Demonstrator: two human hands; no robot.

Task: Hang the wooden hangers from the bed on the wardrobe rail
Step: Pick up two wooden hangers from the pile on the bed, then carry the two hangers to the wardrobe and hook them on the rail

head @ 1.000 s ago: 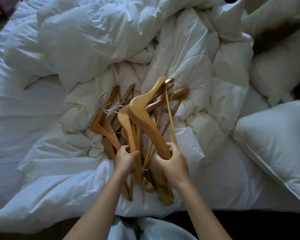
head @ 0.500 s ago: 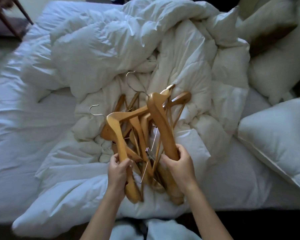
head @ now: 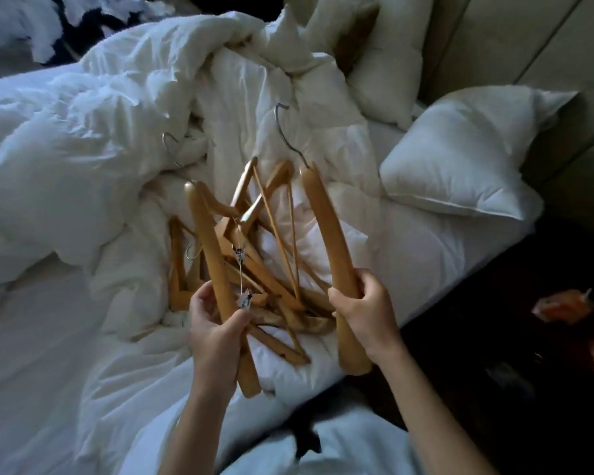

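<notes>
The rumpled white duvet fills the left half of the frame, spread over the bed. Just left of centre, the left hand has its grip clamped round the lower arm of one wooden hanger, which stands nearly upright with its metal hook pointing toward the upper part of the frame. Between the two hands, at centre, the rest of the hangers lie in a tangled pile on the duvet, arms and bars crossing each other; a thin bar with metal clips runs down to the left thumb. Right of centre, the right hand is closed round a second hanger, also held upright and lifted above the pile, its hook curling at the top. Farther right a white pillow rests against the padded headboard; more pillows are stacked in the upper centre. At lower right the floor is dark, with something orange there, too blurred to identify.
</notes>
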